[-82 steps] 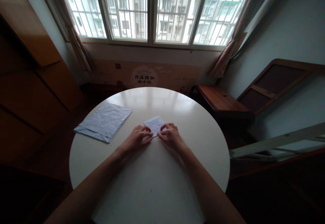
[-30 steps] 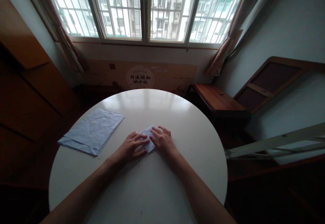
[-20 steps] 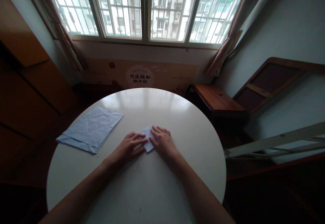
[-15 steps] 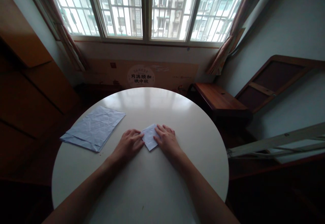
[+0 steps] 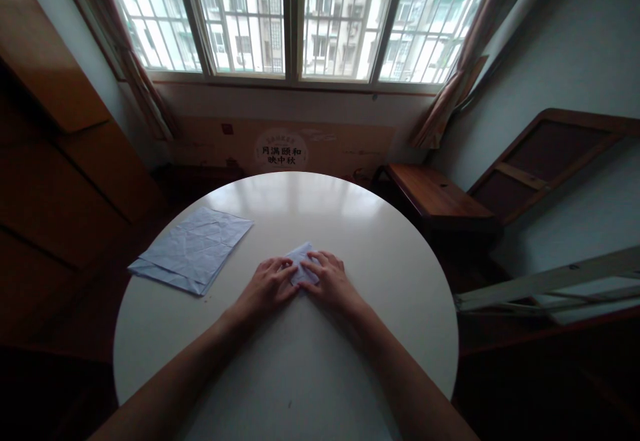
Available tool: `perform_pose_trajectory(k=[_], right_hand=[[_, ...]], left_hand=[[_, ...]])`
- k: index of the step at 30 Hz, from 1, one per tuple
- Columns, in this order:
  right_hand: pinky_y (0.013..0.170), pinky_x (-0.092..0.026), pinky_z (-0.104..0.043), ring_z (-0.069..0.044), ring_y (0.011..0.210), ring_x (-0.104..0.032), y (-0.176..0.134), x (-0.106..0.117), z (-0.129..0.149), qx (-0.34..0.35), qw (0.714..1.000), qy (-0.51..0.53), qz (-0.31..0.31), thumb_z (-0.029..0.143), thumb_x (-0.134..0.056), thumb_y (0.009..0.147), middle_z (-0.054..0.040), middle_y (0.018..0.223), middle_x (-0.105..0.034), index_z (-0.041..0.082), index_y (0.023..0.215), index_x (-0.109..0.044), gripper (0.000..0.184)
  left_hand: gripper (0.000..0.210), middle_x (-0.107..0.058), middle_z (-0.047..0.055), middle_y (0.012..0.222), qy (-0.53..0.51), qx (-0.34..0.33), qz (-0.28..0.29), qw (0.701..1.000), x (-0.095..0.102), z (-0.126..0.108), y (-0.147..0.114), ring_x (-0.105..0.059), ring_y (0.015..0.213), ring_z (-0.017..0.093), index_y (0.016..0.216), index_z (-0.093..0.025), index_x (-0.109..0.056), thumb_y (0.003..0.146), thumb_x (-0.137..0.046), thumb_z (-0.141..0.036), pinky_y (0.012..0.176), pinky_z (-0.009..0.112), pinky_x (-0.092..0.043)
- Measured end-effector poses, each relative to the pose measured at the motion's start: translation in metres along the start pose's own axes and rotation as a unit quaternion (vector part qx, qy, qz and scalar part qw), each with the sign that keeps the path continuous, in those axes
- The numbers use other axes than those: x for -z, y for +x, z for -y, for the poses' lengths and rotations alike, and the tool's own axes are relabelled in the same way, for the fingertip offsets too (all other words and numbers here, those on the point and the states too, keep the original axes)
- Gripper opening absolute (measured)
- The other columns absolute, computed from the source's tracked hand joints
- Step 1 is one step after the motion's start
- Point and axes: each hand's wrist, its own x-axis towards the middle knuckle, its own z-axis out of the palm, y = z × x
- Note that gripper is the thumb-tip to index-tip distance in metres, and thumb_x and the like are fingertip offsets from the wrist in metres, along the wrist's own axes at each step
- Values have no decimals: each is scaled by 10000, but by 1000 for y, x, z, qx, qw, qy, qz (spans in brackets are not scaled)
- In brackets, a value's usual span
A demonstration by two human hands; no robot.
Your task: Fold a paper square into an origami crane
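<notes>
Folded paper: the small white piece (image 5: 303, 274) lies on the round surface (image 5: 380, 228), between the two hands and partly hidden by them; its exact folds are too small to read.
Left hand: at the left edge of the folded paper (image 5: 267, 283), fingers bent and close together, touching it; whether they pinch or only press, I cannot tell.
Right hand: over the right part of the folded paper (image 5: 330, 281), fingers slightly spread, thumb near its close edge; again, pinch or press cannot be told.
Crease risk: a crease could set crooked if one hand pushes harder than the other and the layers slip.
Slip risk: the surface looks glossy, so the folded paper could slide or turn under uneven pressure.
Blocked sight: the fingers themselves cover edges and corners, so a misaligned corner could go unnoticed.
Creased sheets: left of the folded paper and well apart from it (image 5: 195, 248), beyond the left forearm.
Wooden bench: beyond the folded paper, to its right (image 5: 440, 191), off the surface.
Window: far beyond the folded paper (image 5: 293, 28), barred.
</notes>
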Motion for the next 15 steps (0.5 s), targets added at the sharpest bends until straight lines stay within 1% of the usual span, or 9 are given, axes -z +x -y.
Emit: perform_pose_trajectory(k=[2, 5, 8, 10, 12, 15], right_hand=[[1050, -260, -472, -304, 1263, -362, -1, 0, -1, -26, 1000, -12, -1, 504, -644, 781, -62, 1366, -497, 310, 1242, -588, 503], [1034, -267, -504, -338, 1255, -353, -2, 3, -7, -92, 995, -33, -21, 514, -658, 762, -78, 1370, -489, 303, 1252, -584, 539], [1013, -286, -513, -340, 1241, -368, -2, 6, -14, -137, 988, -44, -47, 460, -634, 798, -97, 1344, -505, 292, 1231, -602, 465], [1006, -300, -502, -327, 1228, -391, -2, 7, -17, -142, 987, -42, -57, 406, -610, 826, -106, 1324, -518, 283, 1207, -619, 401], [1004, -315, -482, -314, 1211, -416, -2, 8, -17, -137, 988, -28, -65, 355, -602, 834, -118, 1295, -534, 255, 1188, -632, 369], [982, -351, -448, -290, 1168, -459, 0, 9, -14, -127, 987, 8, -98, 289, -606, 825, -128, 1229, -565, 220, 1171, -637, 355]], left_hand=[[374, -573, 80, 1213, 9, 8, 4, 1000, 2, -1, 0, -519, 1127, 248, 1189, -240, -595, 857, -569, -413, 995, 428, -397], [414, -568, 78, 1229, 16, 16, 8, 1000, 4, 0, -1, -506, 1142, 260, 1202, -245, -590, 833, -596, -433, 1001, 446, -381], [417, -577, 75, 1220, 15, 20, 3, 1000, 5, 1, 0, -506, 1142, 266, 1195, -252, -599, 815, -622, -422, 998, 454, -374], [365, -603, 77, 1170, 7, 21, -7, 1000, 7, 0, 1, -536, 1094, 255, 1146, -246, -629, 811, -636, -392, 976, 440, -386], [299, -635, 75, 1085, -11, 12, -15, 1000, 9, -2, 2, -578, 1007, 230, 1090, -233, -655, 816, -640, -353, 931, 410, -410], [231, -664, 64, 987, -39, -22, -5, 999, 11, -5, 4, -604, 919, 200, 1048, -229, -673, 833, -628, -301, 871, 370, -426]])
